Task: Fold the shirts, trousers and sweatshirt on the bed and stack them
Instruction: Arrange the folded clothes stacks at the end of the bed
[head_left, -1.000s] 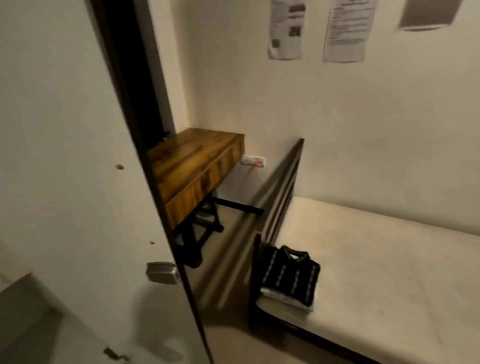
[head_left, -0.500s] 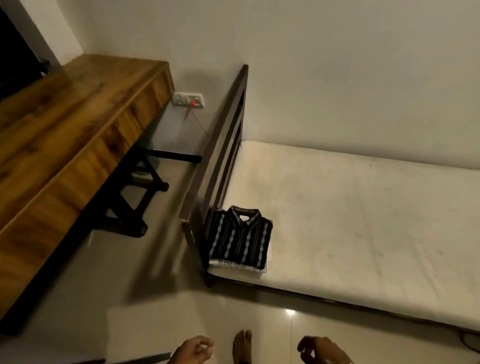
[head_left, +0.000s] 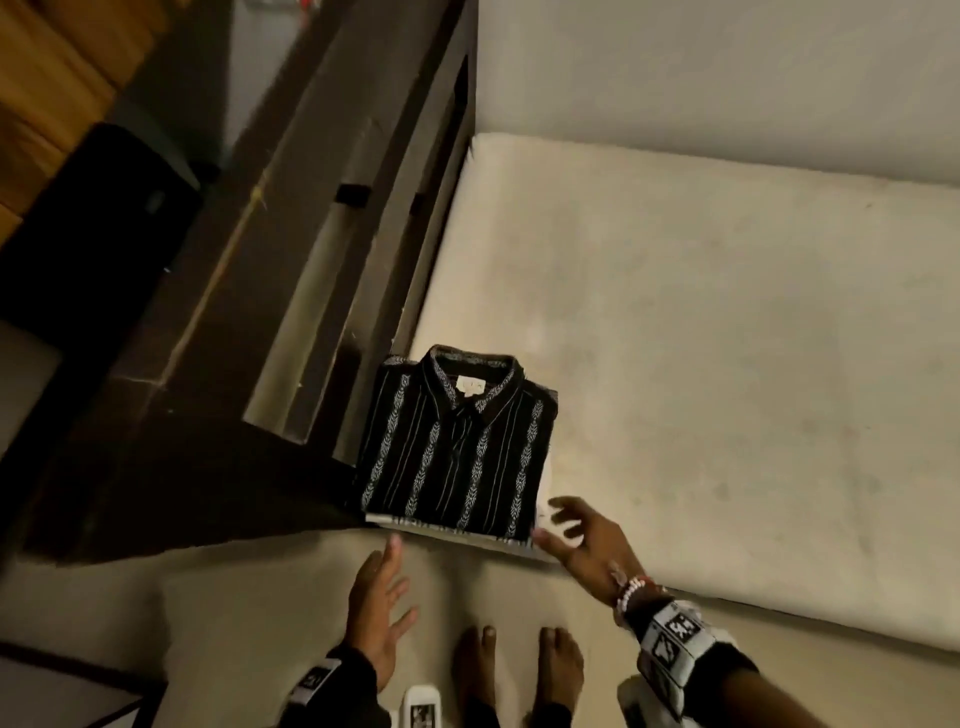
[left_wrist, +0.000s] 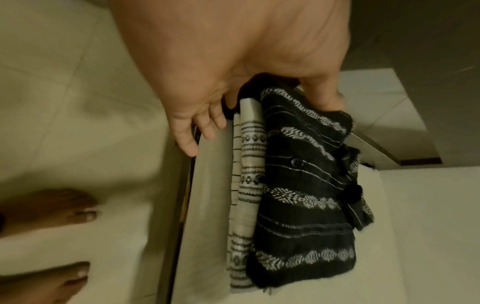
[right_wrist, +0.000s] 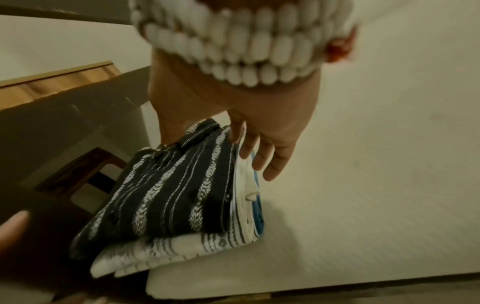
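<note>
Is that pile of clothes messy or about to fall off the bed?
A little. The pile sits at the corner of the mattress, and the white patterned layer pokes out beyond the mattress edge. The black shirt on top looks neat.

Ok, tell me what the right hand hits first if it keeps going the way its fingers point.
Probably the folded stack: the right hand points at its near right corner, though depth is unclear.

Dim, warm yellowish light throughout, deep shadow left of the left hand (head_left: 376, 603) by the bed frame (head_left: 415, 218), motion blur on the right hand (head_left: 582, 540) (fingertips smeared), wide-angle bending at edges, wrist views soft and grainy.
</note>
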